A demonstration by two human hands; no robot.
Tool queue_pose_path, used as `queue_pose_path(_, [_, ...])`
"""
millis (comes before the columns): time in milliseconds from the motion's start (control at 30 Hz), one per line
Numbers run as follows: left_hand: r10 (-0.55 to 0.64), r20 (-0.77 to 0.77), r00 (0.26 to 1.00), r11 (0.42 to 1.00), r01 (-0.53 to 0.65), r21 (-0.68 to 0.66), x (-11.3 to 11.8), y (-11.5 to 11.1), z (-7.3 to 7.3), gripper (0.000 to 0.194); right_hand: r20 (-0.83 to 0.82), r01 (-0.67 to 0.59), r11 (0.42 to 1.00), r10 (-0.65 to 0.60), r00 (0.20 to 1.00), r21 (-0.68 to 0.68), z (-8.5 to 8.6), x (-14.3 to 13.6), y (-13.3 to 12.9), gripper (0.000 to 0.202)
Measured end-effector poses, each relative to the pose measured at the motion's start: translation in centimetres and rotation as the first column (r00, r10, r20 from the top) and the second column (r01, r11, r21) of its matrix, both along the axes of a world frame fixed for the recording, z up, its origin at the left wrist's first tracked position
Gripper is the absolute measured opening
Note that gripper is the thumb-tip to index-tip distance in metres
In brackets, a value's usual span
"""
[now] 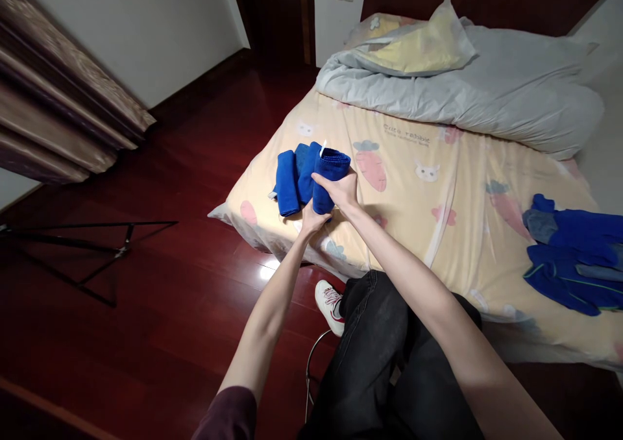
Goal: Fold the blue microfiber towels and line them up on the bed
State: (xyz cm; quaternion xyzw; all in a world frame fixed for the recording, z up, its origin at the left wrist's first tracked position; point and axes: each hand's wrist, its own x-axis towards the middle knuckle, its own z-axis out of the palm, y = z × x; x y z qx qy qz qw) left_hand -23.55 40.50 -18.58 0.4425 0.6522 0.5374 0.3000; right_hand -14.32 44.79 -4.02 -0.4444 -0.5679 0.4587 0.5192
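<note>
A rolled blue cloth [323, 193] with a small white tag at its top is held upright between my two hands near the bed's left corner. My right hand [341, 190] wraps round its right side, thumb across the front. Low on the roll, my left hand [314, 219] grips its bottom end. Just left of it, more folded or rolled blue cloths [288, 183] lie side by side on the patterned bed sheet [399, 200]. Farther right on the bed are loose blue garments [574, 252], one with green piping.
A grey quilt [457, 93] and a yellow pillow [428, 44] lie at the bed's head. On the red wooden floor [180, 310] stands a black tripod [119, 252] at the left. Curtains [63, 96] hang at the upper left. My shoe [331, 307] is beside the bed.
</note>
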Motion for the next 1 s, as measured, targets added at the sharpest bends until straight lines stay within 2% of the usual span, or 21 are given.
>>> queue_pose_path(233, [-0.015,-0.008,1.0,1.0,0.015,0.002,-0.1,0.1,-0.1,0.056,0.009,-0.015,1.0,0.015,1.0,0.008,-0.4,-0.1,0.0,0.061])
queue_pose_path(333, [-0.018,-0.037,0.999,0.997,0.021,0.07,0.1,-0.3,0.1,0.08,0.063,-0.006,0.997,0.001,0.998,0.08,-0.4,0.1,0.0,0.074])
queue_pose_path(433, [0.034,-0.101,0.994,0.977,-0.011,0.213,0.4,-1.3,0.3,0.11,0.19,0.018,0.966,-0.069,0.979,0.257,-0.4,0.5,0.3,0.094])
queue_pose_path(500, [0.086,-0.146,0.986,0.959,-0.042,0.281,0.5,-2.1,0.5,0.122,0.256,0.028,0.939,-0.122,0.959,0.343,-0.5,0.8,0.8,0.102])
queue_pose_path(567, [0.121,-0.183,0.976,0.948,-0.058,0.314,0.4,-2.7,0.7,0.129,0.243,0.069,0.929,-0.166,0.956,0.364,-0.5,1.1,1.1,0.107])
queue_pose_path(667, [0.133,-0.218,0.967,0.944,-0.056,0.326,0.2,-3.0,1.0,0.131,0.133,0.127,0.928,-0.184,0.974,0.351,-0.4,1.2,1.3,0.116])
queue_pose_path(733, [0.133,-0.226,0.965,0.942,-0.052,0.331,0.1,-3.0,1.3,0.129,0.098,0.113,0.927,-0.157,0.983,0.358,-0.2,1.2,1.0,0.119])
queue_pose_path(1000, [0.075,-0.224,0.972,0.939,0.007,0.343,0.8,-2.9,2.5,0.115,0.226,-0.034,0.928,-0.055,0.973,0.37,0.9,2.2,0.1,0.104])
